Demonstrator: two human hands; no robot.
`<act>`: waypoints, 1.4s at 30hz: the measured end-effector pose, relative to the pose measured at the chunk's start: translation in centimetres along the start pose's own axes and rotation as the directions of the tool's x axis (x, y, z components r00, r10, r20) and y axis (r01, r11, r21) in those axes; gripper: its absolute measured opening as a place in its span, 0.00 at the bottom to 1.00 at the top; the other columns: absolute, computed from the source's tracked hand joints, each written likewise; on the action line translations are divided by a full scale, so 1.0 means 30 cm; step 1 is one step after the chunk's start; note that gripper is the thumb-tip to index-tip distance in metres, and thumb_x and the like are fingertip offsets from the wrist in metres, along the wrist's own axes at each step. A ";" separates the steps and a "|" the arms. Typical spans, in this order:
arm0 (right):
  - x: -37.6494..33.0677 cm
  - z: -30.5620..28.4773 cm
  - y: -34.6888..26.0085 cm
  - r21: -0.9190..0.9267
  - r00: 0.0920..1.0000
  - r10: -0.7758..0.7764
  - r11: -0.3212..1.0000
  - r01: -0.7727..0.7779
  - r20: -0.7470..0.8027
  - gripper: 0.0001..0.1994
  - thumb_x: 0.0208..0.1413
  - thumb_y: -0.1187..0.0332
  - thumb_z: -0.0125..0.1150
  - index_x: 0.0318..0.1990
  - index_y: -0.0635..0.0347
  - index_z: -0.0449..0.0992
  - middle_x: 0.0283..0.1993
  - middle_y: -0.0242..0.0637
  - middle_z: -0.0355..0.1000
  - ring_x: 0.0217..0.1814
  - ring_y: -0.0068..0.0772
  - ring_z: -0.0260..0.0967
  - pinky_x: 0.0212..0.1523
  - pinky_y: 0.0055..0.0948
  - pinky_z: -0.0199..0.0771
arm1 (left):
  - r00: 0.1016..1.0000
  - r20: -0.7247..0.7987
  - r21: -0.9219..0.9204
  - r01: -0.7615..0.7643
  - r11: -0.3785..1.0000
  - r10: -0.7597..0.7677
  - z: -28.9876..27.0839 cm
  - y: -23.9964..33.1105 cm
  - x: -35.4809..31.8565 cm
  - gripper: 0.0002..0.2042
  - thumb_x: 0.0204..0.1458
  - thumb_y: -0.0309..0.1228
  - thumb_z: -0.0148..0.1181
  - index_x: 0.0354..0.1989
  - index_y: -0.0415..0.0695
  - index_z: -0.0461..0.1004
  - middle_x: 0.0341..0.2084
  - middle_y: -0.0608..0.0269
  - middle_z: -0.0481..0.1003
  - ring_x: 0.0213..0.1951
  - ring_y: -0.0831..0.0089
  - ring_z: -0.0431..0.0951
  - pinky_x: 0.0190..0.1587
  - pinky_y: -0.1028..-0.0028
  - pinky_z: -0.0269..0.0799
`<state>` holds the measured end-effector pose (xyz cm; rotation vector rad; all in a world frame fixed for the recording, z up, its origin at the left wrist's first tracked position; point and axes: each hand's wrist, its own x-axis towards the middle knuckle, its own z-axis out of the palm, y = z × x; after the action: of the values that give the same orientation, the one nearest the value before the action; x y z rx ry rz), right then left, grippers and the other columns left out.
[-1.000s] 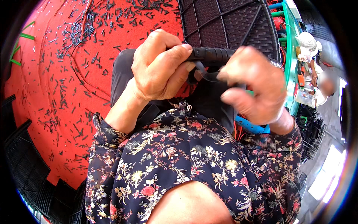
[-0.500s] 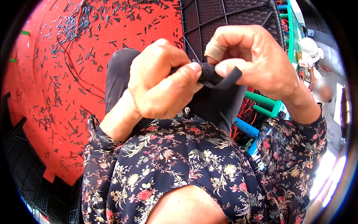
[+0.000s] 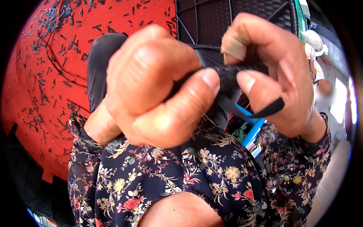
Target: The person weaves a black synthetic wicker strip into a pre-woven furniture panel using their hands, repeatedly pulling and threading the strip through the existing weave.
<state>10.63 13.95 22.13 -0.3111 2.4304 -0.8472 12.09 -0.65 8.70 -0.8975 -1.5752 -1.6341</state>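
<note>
My left hand (image 3: 155, 90) is closed round a dark black piece (image 3: 228, 77), its thumb pressed along the near side. From the right, my right hand (image 3: 280, 72) grips the other end of that piece, thumb in front and fingers curled behind. A tan bandage (image 3: 234, 47) wraps one of its fingers. Below the right thumb, a flat black strip (image 3: 268, 109) loops out and ends free. Most of the piece is hidden in my hands and blurred, so its exact kind cannot be made out.
Beyond my hands stands a black woven panel with bars (image 3: 211, 22). Short black scraps (image 3: 56, 45) litter the red floor (image 3: 30, 83) at the left. A blue bar (image 3: 251, 126) is by my right forearm. At far right are a white ribbed round thing (image 3: 313, 39) and another person (image 3: 319, 75).
Both hands look larger and closer now, still on the black piece. The strip's free end now hangs lower and points right instead of upward. The view has shifted slightly.
</note>
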 end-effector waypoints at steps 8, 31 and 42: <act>-0.033 -0.068 0.073 0.329 0.924 -0.221 0.887 0.324 -0.313 0.21 0.48 0.75 0.52 0.52 0.71 0.62 0.44 0.40 0.66 0.45 0.29 0.67 0.49 0.27 0.67 | 0.990 0.043 -0.027 -0.133 0.991 0.134 -0.009 -0.077 0.082 0.16 0.33 0.18 0.62 0.35 0.36 0.69 0.24 0.55 0.66 0.19 0.70 0.65 0.17 0.73 0.61; -0.063 0.109 -0.074 -0.603 0.377 -0.894 0.443 0.663 -0.243 0.17 0.21 0.74 0.64 0.28 0.64 0.73 0.31 0.37 0.64 0.21 0.29 0.60 0.16 0.23 0.59 | 0.987 0.084 -0.051 -0.136 0.989 0.140 -0.120 -0.016 0.033 0.21 0.29 0.15 0.61 0.38 0.36 0.69 0.25 0.56 0.67 0.19 0.69 0.67 0.18 0.73 0.63; 0.143 -0.023 0.044 -0.759 0.064 -0.995 -0.021 0.651 0.082 0.04 0.40 0.76 0.61 0.24 0.67 0.73 0.22 0.38 0.66 0.19 0.28 0.63 0.16 0.25 0.62 | 0.970 0.062 0.042 -0.239 0.970 0.236 -0.046 -0.084 0.056 0.12 0.35 0.22 0.63 0.30 0.33 0.71 0.22 0.51 0.69 0.19 0.66 0.69 0.19 0.73 0.65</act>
<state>6.64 13.69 19.97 -2.5634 2.6931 -0.4194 9.03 -1.98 8.77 -1.0705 -1.4750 -1.4075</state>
